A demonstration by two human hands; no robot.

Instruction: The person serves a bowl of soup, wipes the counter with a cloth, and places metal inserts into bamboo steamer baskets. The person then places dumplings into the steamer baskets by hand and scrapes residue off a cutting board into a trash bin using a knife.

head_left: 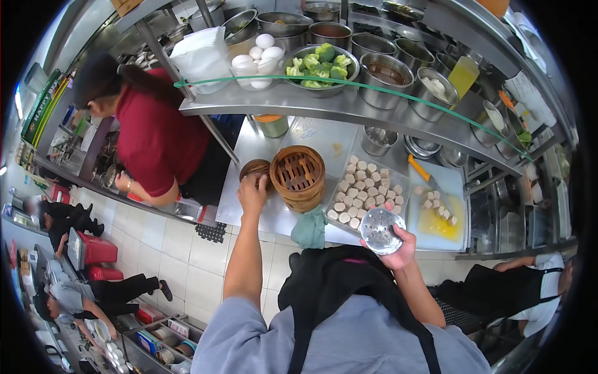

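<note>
My left hand (pixel 252 196) grips the near edge of a small round bamboo steamer (pixel 254 167), its fingertips closed on the rim. Right beside it stands a taller stack of bamboo steamers (pixel 299 181) with a slatted top. In my right hand (pixel 403 245) is a round, shiny metal disc with holes (pixel 382 230), held at its edge near my body. Just beyond it, a clear tray (pixel 339 198) carries many pale cubes (pixel 364 187). A knife with an orange handle (pixel 418 167) lies on a white cutting board (pixel 458 181), near more cubes and yellow liquid.
A green cloth (pixel 309 228) hangs at the counter's front edge. Overhead, a steel shelf (pixel 249 103) bears a bowl of broccoli (pixel 321 65), eggs (pixel 265 42) and several metal pots. A co-worker in a red shirt (pixel 156 134) stands to the left; another person (pixel 492 287) is at the right.
</note>
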